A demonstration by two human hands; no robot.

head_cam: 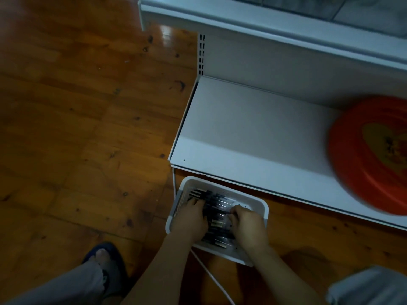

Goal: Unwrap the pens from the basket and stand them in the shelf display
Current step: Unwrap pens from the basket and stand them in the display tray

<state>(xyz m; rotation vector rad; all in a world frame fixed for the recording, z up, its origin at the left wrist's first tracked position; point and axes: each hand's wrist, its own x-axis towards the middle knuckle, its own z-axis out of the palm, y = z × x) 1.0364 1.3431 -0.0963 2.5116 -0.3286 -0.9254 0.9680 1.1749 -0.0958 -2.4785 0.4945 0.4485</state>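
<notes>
So, nearest the camera: grey trouser leg (55, 282) and a foot in a dark sandal (105, 258) on the wooden floor (66, 128), white cord (211, 276) trailing past. Just beyond, both hands down in the white basket (263, 211), which sits on the floor right against the foot of the shelf unit, probably parked there to keep the reach short. Left hand (191, 219) lying over the dark wrapped pens (217, 221), fingers forward and a bit bent; can't tell if gripping one or just holding the pile down. Right hand (247, 223) curled, fingertips pinching at a pen's clear wrapper by the look of it. Looks like the very start, picking one to unwrap. Further out, white bottom shelf (242, 128) mostly bare, blurry red round tray (370, 155) at its right end. No pens standing anywhere up there yet, all still in the basket.
</notes>
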